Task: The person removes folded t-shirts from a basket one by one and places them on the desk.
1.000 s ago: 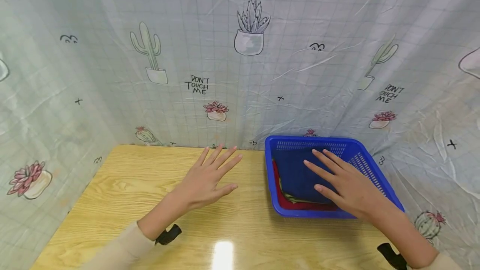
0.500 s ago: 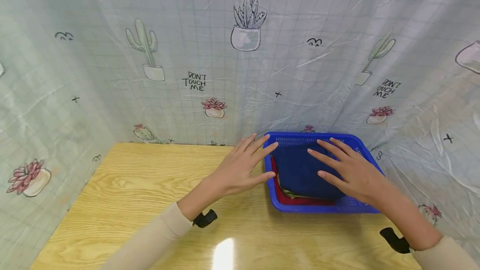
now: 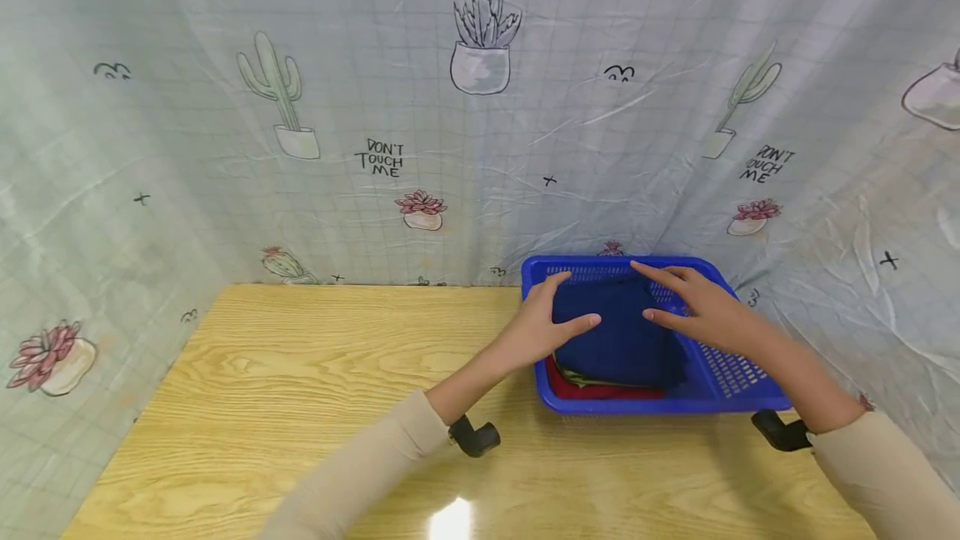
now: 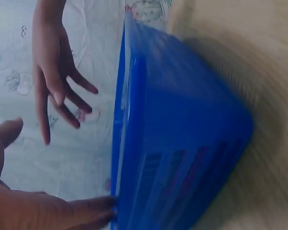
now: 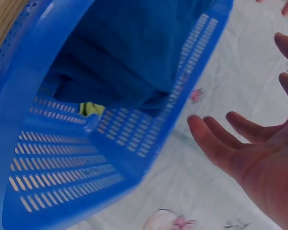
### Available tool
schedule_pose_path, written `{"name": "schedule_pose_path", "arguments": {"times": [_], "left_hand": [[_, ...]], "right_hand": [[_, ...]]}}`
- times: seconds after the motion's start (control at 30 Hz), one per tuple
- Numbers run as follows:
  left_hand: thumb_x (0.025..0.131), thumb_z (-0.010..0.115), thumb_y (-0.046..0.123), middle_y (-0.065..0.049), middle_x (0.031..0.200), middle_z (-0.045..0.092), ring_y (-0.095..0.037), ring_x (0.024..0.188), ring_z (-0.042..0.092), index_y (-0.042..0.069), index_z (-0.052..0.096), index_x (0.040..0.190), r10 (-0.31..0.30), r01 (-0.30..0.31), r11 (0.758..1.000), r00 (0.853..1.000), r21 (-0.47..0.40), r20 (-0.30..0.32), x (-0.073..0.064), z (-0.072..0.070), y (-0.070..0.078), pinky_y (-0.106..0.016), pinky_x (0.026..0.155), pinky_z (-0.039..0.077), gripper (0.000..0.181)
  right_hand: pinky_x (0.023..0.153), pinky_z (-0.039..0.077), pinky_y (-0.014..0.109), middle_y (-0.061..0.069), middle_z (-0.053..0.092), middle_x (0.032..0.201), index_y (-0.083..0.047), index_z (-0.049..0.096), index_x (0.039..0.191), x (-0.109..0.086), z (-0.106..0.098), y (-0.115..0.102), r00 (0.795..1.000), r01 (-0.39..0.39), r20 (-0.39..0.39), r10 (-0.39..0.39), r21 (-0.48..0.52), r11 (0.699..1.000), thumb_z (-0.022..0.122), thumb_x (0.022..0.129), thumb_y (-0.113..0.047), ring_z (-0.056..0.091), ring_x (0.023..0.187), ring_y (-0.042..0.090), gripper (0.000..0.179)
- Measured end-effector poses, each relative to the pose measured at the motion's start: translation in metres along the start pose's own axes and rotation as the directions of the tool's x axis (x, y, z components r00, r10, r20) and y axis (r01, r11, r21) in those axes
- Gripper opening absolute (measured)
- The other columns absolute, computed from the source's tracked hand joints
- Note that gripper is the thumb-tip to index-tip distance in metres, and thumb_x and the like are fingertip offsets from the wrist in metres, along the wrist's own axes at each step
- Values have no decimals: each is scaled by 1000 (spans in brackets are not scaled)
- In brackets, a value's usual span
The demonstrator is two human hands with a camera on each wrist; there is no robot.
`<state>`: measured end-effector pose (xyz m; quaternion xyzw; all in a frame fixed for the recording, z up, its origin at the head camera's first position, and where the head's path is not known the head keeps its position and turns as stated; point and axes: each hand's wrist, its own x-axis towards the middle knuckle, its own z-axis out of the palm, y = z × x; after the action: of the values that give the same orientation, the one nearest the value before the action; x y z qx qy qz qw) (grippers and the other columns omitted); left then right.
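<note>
Blue basket (image 3: pixel 675 404), long axis left-to-right

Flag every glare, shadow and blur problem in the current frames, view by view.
Head view: mostly clear, with a white glare patch on the tabletop at the bottom edge and a soft shadow below the right side of the blue basket; left wrist view: tabletop smeared, basket soft-edged; right wrist view: slightly soft, the cloth looking brighter blue than in the head view.

Plain beige fabric sleeves (image 3: pixel 375 457) reach down both of a person's forearms.
A bent, elbow-shaped black fitting (image 3: pixel 476 439) juts out at the left wrist, a matching black fitting (image 3: pixel 782 433) at the right.
</note>
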<state>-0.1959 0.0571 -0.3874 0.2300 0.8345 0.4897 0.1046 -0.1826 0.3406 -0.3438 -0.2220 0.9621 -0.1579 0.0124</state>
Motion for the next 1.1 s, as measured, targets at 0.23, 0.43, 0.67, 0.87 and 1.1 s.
{"name": "schedule_pose_path", "arguments": {"times": [0.23, 0.43, 0.67, 0.87, 1.1], "left_hand": [[95, 72, 43, -17, 169, 10, -38, 153, 19, 16, 15, 164, -176, 180, 938, 984, -297, 40, 9, 19, 10, -58, 115, 33, 94], [96, 73, 31, -19, 166, 13, -39, 149, 27, 13, 19, 163, -229, 232, 868, 972, -438, 61, 19, 29, 11, -54, 114, 37, 88], [97, 72, 14, -26, 164, 7, -41, 132, 54, 6, 20, 159, -327, 334, 732, 937, -594, 124, 38, 37, 1, -45, 104, 49, 82], [101, 66, 21, -20, 156, 39, -36, 133, 54, 1, 34, 154, -377, 434, 822, 900, -369, 219, 54, 34, -2, -49, 108, 45, 65], [97, 71, 19, -3, 89, 52, -14, 75, 46, -2, 63, 117, -432, 473, 849, 878, -236, 205, 77, 33, 0, -30, 70, 43, 29]], "right_hand": [[97, 46, 66, 30, 34, 157, -12, 28, 162, 24, 9, 33, 981, -102, 184, 69, 180, 978, 64, 102, -33, 51, 128, 53, 73], [96, 47, 67, 34, 12, 163, -12, 16, 165, 39, 25, 54, 908, -294, 396, 136, 371, 881, 66, 101, -31, 25, 141, 61, 84], [82, 55, 57, 37, 20, 156, -11, 23, 162, 48, 37, 59, 890, -380, 406, 207, 412, 828, 72, 98, -25, 39, 132, 59, 82], [92, 48, 68, 37, 11, 158, -8, 23, 160, 57, 38, 56, 858, -433, 451, 248, 373, 821, 73, 96, -21, 29, 136, 62, 82], [93, 44, 73, 34, 4, 160, -11, 28, 158, 59, 32, 57, 842, -458, 476, 254, 381, 804, 73, 96, -18, 23, 139, 62, 77]]}}
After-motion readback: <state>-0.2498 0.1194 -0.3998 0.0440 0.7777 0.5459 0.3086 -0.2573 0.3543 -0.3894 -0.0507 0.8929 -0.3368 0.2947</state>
